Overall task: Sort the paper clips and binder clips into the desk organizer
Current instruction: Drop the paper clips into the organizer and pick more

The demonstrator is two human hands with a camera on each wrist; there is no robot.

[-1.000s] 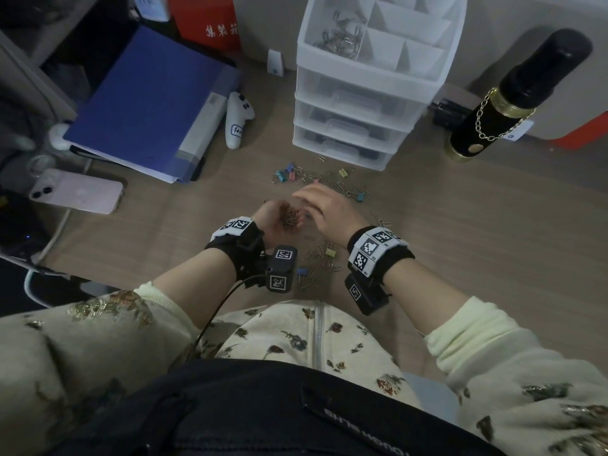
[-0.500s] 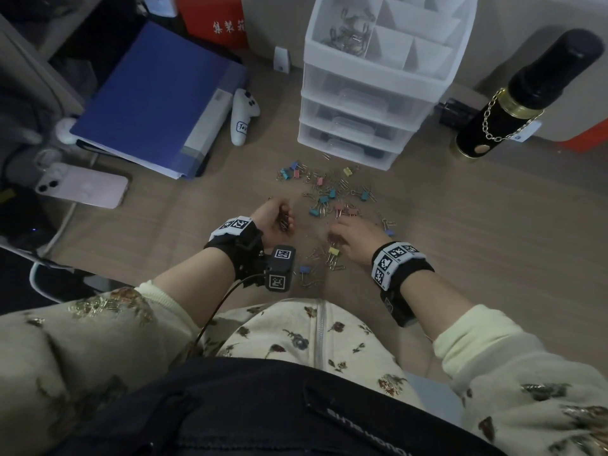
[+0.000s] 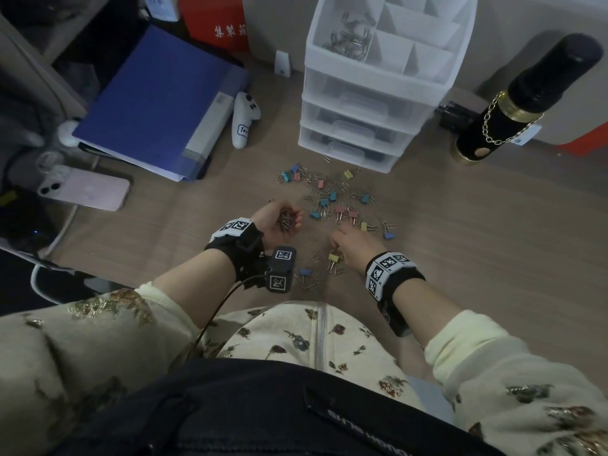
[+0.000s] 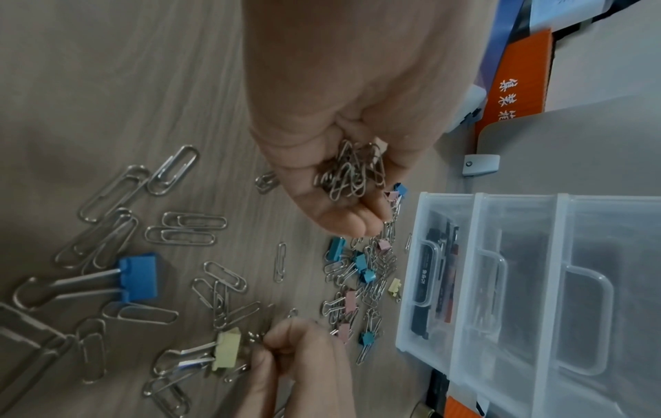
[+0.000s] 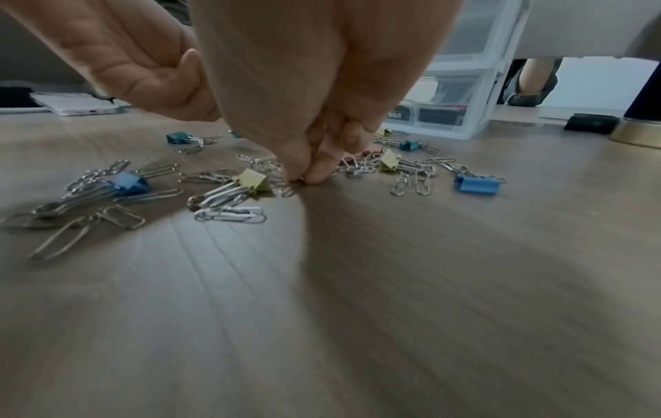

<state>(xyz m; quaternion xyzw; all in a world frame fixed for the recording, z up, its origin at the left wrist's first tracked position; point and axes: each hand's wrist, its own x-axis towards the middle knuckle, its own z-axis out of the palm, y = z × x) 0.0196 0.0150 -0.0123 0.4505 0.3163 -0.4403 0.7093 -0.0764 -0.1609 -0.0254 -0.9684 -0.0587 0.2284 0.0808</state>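
Observation:
My left hand [image 3: 279, 222] is cupped palm up and holds a bunch of silver paper clips [image 4: 349, 175]. My right hand [image 3: 348, 241] is down at the desk, its fingertips [image 5: 304, 175] pinching a paper clip [image 5: 289, 191] beside a yellow binder clip [image 5: 254, 181]. Coloured binder clips [image 3: 324, 202] and loose paper clips [image 4: 186, 229] lie scattered on the wooden desk. The white desk organizer [image 3: 378, 80] stands behind them, with paper clips [image 3: 348, 34] in its top left compartment.
A blue folder [image 3: 158, 103] and a pink phone [image 3: 85, 189] lie at the left. A white controller [image 3: 243, 120] lies beside the folder. A black and gold bottle [image 3: 513, 103] stands at the right of the organizer.
My right hand has left the left palm and dropped toward me to the clips by the yellow binder clip. The left hand has kept its bunch and barely moved.

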